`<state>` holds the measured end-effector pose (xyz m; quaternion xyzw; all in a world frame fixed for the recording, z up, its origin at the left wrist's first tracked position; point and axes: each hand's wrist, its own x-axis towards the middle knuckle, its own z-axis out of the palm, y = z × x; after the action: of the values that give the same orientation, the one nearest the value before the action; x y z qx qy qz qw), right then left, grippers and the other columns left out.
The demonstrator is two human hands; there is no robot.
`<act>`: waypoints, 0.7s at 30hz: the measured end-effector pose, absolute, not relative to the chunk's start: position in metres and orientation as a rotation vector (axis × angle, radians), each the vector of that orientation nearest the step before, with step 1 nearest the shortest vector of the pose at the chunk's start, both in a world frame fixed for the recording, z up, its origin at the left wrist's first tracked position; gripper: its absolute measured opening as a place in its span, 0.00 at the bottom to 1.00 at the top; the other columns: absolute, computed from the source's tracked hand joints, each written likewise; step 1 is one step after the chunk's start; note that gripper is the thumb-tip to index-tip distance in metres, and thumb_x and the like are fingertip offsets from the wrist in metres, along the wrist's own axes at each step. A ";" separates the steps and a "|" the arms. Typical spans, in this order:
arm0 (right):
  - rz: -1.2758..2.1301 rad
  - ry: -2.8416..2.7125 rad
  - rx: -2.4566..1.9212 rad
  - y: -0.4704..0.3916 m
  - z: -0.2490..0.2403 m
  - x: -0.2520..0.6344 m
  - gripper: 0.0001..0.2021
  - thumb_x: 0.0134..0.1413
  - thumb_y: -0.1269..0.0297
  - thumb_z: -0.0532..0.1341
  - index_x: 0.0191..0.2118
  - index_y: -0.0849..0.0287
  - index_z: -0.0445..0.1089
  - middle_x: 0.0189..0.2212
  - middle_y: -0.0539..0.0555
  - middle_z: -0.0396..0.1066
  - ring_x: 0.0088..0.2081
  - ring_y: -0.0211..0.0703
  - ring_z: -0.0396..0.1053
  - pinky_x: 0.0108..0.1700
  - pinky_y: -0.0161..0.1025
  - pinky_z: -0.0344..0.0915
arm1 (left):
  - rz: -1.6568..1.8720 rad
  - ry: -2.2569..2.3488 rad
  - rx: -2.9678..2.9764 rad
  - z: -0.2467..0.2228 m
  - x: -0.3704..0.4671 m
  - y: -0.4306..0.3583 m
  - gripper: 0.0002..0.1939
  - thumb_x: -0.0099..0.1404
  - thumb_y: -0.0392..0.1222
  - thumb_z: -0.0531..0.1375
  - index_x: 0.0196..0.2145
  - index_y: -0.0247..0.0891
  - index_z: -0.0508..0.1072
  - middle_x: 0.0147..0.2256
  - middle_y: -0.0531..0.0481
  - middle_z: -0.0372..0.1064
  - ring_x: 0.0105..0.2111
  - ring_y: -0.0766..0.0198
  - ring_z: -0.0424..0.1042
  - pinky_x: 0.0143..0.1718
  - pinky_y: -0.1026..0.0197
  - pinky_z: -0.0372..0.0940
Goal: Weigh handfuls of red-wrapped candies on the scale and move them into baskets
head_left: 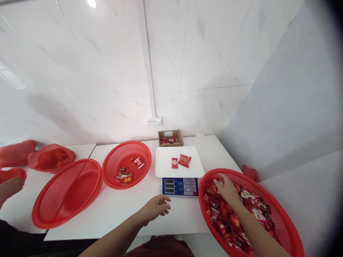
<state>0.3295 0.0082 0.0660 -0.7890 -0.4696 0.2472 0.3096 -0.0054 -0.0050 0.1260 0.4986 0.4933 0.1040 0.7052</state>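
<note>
My left hand point(154, 208) hovers over the white table just in front of the scale, its fingers loosely bent and apart with nothing in them. At the right, my right hand point(226, 189) reaches into a big red basket point(284, 217) full of red-wrapped snacks point(235, 223). Its thumb and fingers look spread, close to a red packet near the basket's far left side. A digital scale point(179, 186) with a blue keypad stands between the baskets. On its white tray point(164, 169) lie a small red packet point(174, 163) and a larger one point(184, 160).
A red basket point(107, 160) left of the scale holds several snacks. Another red basket point(91, 200) stands farther left, tilted. A cardboard box point(182, 142) of packets sits by the wall. Red bags point(52, 157) lie at far left, where another person's hand point(12, 187) shows.
</note>
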 end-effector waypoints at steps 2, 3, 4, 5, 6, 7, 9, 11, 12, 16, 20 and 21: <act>0.659 -1.321 -2.101 -0.008 0.053 0.340 0.23 0.45 0.59 0.52 0.47 0.66 0.63 0.48 0.65 0.65 0.53 0.53 0.60 0.56 0.49 0.53 | 0.234 1.086 1.162 0.119 -0.002 -0.002 0.17 0.55 0.44 0.56 0.41 0.35 0.64 0.34 0.49 0.65 0.32 0.66 0.66 0.36 0.61 0.59; 0.666 -1.372 -2.101 -0.014 0.044 0.343 0.23 0.44 0.60 0.53 0.47 0.65 0.64 0.48 0.65 0.65 0.53 0.53 0.60 0.56 0.48 0.53 | 0.241 1.082 1.204 0.113 -0.001 -0.001 0.17 0.55 0.44 0.56 0.42 0.35 0.64 0.33 0.49 0.65 0.33 0.66 0.66 0.36 0.61 0.59; 0.669 -1.446 -2.106 -0.018 0.035 0.346 0.23 0.43 0.61 0.54 0.47 0.64 0.64 0.49 0.64 0.65 0.54 0.53 0.59 0.57 0.48 0.52 | 0.253 1.081 1.251 0.106 0.001 0.000 0.17 0.56 0.45 0.56 0.42 0.35 0.65 0.33 0.50 0.65 0.33 0.66 0.65 0.36 0.61 0.59; 0.659 -1.550 -2.117 -0.020 0.024 0.348 0.23 0.43 0.61 0.55 0.48 0.64 0.64 0.51 0.64 0.64 0.55 0.53 0.58 0.57 0.48 0.52 | 0.262 1.077 1.296 0.096 0.003 0.002 0.16 0.56 0.45 0.56 0.42 0.35 0.65 0.32 0.50 0.64 0.33 0.65 0.65 0.36 0.61 0.58; 0.633 -1.678 -2.133 -0.021 0.013 0.350 0.24 0.43 0.62 0.55 0.49 0.64 0.63 0.52 0.63 0.62 0.56 0.53 0.56 0.57 0.48 0.52 | 0.269 1.068 1.336 0.086 0.004 0.003 0.16 0.57 0.45 0.55 0.42 0.35 0.65 0.32 0.50 0.64 0.33 0.65 0.64 0.36 0.61 0.58; 0.594 -1.821 -2.151 -0.021 0.003 0.351 0.26 0.43 0.62 0.55 0.51 0.64 0.62 0.54 0.63 0.61 0.57 0.54 0.55 0.57 0.48 0.52 | 0.273 1.058 1.364 0.076 0.006 0.005 0.16 0.57 0.45 0.55 0.42 0.36 0.65 0.32 0.50 0.64 0.33 0.65 0.64 0.36 0.61 0.58; 0.475 -2.066 -2.187 -0.021 -0.014 0.353 0.29 0.44 0.61 0.56 0.55 0.64 0.59 0.56 0.63 0.58 0.57 0.56 0.53 0.56 0.51 0.53 | 0.273 1.026 1.392 0.055 0.009 0.009 0.16 0.57 0.44 0.55 0.42 0.36 0.65 0.33 0.49 0.65 0.34 0.65 0.64 0.36 0.61 0.58; 0.347 -2.167 -2.215 -0.018 -0.022 0.352 0.29 0.45 0.59 0.56 0.55 0.61 0.59 0.55 0.63 0.58 0.56 0.60 0.55 0.53 0.54 0.56 | 0.272 0.989 1.408 0.038 0.013 0.014 0.16 0.58 0.43 0.55 0.43 0.36 0.65 0.35 0.49 0.65 0.34 0.66 0.64 0.36 0.62 0.58; 0.296 -2.188 -2.227 -0.017 -0.024 0.350 0.28 0.45 0.59 0.56 0.54 0.60 0.60 0.54 0.63 0.60 0.54 0.61 0.57 0.50 0.55 0.58 | 0.273 0.975 1.419 0.031 0.016 0.016 0.16 0.58 0.43 0.54 0.43 0.36 0.65 0.35 0.49 0.66 0.34 0.66 0.64 0.36 0.62 0.58; 0.224 -2.240 -2.232 -0.010 -0.022 0.343 0.21 0.44 0.64 0.57 0.48 0.55 0.66 0.48 0.61 0.65 0.46 0.62 0.64 0.40 0.53 0.63 | 0.274 0.943 1.453 0.013 0.030 0.017 0.15 0.58 0.42 0.54 0.43 0.37 0.66 0.36 0.49 0.66 0.34 0.67 0.64 0.36 0.63 0.59; 0.460 -2.215 -2.194 -0.011 -0.014 0.343 0.20 0.42 0.71 0.54 0.45 0.55 0.66 0.45 0.59 0.66 0.42 0.53 0.68 0.40 0.45 0.63 | 0.250 0.932 1.460 0.023 0.039 0.007 0.15 0.58 0.42 0.55 0.43 0.37 0.66 0.36 0.49 0.67 0.32 0.68 0.64 0.35 0.63 0.59; 0.534 -2.163 -2.197 -0.013 -0.008 0.345 0.20 0.43 0.70 0.54 0.46 0.55 0.65 0.46 0.59 0.66 0.42 0.52 0.68 0.40 0.44 0.63 | 0.240 0.931 1.457 0.032 0.040 0.004 0.15 0.58 0.42 0.55 0.43 0.37 0.67 0.36 0.49 0.67 0.32 0.68 0.63 0.35 0.63 0.59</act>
<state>0.3454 -0.0127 -0.0084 -0.7021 -0.6913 0.1706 0.0061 0.0396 0.0041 0.0323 0.6393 0.4085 0.1052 0.6429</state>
